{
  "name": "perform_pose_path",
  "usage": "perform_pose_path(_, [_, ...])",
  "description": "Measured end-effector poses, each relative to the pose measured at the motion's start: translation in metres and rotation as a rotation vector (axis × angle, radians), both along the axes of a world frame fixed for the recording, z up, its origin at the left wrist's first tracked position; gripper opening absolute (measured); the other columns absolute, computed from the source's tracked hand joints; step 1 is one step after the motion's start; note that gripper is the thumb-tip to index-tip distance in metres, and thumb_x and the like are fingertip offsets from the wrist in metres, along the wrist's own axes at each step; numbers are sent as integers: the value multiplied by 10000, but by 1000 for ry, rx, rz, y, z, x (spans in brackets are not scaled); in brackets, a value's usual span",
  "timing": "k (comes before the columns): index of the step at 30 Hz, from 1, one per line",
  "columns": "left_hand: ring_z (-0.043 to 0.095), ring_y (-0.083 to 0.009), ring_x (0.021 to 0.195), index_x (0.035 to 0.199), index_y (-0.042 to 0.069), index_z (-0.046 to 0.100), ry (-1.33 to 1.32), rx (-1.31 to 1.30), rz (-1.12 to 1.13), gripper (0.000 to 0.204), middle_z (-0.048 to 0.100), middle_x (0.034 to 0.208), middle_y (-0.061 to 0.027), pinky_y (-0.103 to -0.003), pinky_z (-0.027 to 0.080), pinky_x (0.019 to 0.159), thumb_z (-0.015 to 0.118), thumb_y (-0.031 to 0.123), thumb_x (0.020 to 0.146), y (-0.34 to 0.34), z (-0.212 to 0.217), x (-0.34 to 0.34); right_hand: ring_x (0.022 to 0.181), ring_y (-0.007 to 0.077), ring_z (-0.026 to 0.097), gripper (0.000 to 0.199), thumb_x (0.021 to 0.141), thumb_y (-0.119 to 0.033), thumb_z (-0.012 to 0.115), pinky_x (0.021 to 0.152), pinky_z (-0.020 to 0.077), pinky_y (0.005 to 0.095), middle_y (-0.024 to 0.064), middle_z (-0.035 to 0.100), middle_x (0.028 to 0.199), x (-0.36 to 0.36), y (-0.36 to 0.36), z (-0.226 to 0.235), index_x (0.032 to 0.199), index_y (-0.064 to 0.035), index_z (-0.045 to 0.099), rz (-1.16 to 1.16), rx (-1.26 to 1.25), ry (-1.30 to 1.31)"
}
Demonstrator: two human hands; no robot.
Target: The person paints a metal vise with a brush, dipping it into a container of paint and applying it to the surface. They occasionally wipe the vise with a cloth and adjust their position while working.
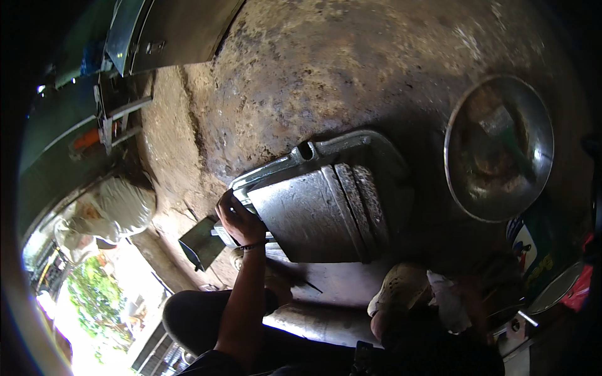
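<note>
A grey metal block (307, 216) with a flat face and rough ridges along its right side lies in front of me. It rests within or against a larger dark metal frame (338, 143) with a notch in its far edge. My left hand (240, 219) is at their left side, its fingers curled over the metal edge; a dark band circles the wrist. A pale crumpled cloth (449, 301) shows at the lower right, beside a clog (400, 289). A dim brownish shape next to the cloth may be my right hand, but its fingers are lost in shadow.
A wide metal pan (498, 210) with a green-handled brush (517, 147) in it stands on the earthen floor (351, 69) at the right. Metal cabinets (175, 31) are at the far left. Near the left hand lies a small dark metal piece (202, 244); white sacks (125, 203) sit farther left.
</note>
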State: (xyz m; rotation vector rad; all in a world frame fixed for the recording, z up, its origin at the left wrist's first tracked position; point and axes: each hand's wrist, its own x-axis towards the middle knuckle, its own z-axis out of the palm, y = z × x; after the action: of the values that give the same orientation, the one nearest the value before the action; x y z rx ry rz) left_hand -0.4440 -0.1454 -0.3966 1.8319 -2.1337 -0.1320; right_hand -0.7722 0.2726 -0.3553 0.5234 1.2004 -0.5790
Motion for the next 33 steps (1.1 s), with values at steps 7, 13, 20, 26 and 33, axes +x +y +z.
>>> perform_pose_path(7, [608, -329, 942, 1050, -15, 632, 42, 18, -4, 195, 614, 990, -172, -407, 469, 828, 478, 63, 958, -3, 4, -2, 888, 245, 649, 426, 880, -168, 554, 781, 547, 349, 180, 630, 1082, -4, 24, 18, 1233, 69, 523, -236, 72, 163])
perform_pose_path(13, [604, -336, 929, 1047, -19, 630, 64, 26, 3, 190, 609, 977, -180, -411, 468, 828, 486, 47, 942, -2, 5, -1, 840, 252, 682, 411, 897, -131, 572, 752, 575, 359, 187, 662, 1060, -5, 10, 19, 1244, 84, 533, -167, 17, -21])
perform_pose_path(20, [604, -339, 922, 1054, -14, 631, 80, 27, -6, 194, 611, 981, -176, -420, 469, 823, 491, 52, 937, -3, 6, -2, 866, 269, 689, 415, 903, -133, 568, 740, 591, 379, 184, 666, 1068, -10, -43, 36, 1263, 71, 533, 35, 134, -27])
perform_pose_path(26, [604, -337, 929, 1064, -4, 638, 87, 38, -15, 200, 612, 981, -170, -421, 468, 825, 497, 62, 939, -3, 7, -3, 905, 226, 673, 396, 928, -194, 578, 791, 562, 343, 166, 664, 1082, 0, -46, 27, 1257, 26, 563, 122, 197, -193])
perform_pose_path(33, [603, -332, 961, 1111, 24, 661, 106, 70, -7, 236, 620, 1027, -169, -420, 467, 846, 515, 86, 936, -3, 9, -3, 963, 199, 641, 386, 902, -174, 578, 850, 509, 307, 140, 665, 1107, 7, -55, 28, 1230, 29, 592, 247, 0, -95])
